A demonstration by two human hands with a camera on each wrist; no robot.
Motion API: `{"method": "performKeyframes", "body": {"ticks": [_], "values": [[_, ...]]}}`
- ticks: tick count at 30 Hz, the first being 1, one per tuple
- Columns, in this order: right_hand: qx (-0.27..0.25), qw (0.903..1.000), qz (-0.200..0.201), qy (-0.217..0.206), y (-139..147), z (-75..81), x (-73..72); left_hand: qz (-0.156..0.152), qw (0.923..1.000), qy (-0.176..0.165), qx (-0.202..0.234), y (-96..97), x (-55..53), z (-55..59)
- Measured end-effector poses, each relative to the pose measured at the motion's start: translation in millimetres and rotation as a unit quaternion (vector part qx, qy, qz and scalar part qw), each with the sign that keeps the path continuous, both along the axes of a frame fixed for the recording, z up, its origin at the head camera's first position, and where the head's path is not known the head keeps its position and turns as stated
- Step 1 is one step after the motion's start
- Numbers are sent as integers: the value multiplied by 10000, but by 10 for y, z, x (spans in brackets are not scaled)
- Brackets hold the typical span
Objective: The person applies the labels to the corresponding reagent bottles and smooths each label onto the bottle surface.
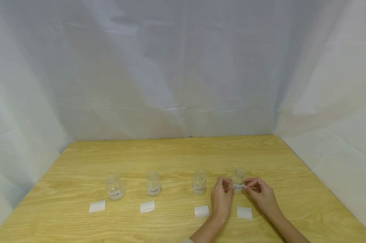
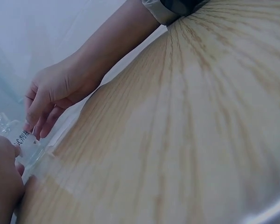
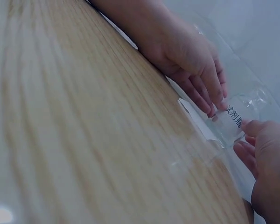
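Observation:
A clear glass bottle (image 1: 239, 173) stands upright on the wooden table at the right of a row. Across its front lies a white label (image 3: 234, 115) with black handwritten characters. My left hand (image 1: 221, 199) pinches the label's left end, and my right hand (image 1: 263, 197) pinches its right end, both against the glass. In the right wrist view, the right thumb (image 3: 252, 127) covers the edge of the writing. Fingers hide the sides of the bottle, so how firmly the label ends stick cannot be told.
Three similar labelled bottles stand to the left: one nearest (image 1: 199, 180), one in the middle (image 1: 153, 182), one far left (image 1: 114, 186). In front of the row lie several white paper pieces (image 1: 244, 213). White sheeting (image 1: 177, 67) walls the wooden table (image 1: 171, 155).

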State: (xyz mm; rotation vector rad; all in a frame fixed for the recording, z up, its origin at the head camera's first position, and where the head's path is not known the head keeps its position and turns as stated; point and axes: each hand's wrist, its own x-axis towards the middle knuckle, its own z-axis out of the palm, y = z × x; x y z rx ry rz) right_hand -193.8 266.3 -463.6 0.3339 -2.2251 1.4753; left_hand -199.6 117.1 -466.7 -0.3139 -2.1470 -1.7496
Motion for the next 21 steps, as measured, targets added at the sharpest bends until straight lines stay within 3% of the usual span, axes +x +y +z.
{"method": "performKeyframes", "body": {"ticks": [8,11,17,21], "values": [[6,9979,457,-452,1,2,16,-43,9995,-307,101,-8,13,8],[116,9968,618,-485,7,10,21,-213,9989,-350,222,-22,6,20],[760,9941,346,-687,-5,18,20,-1000,9939,-349,304,-44,-28,25],[694,9935,65,-904,-47,22,-12,-1002,9937,-288,420,-51,-34,25]]}}
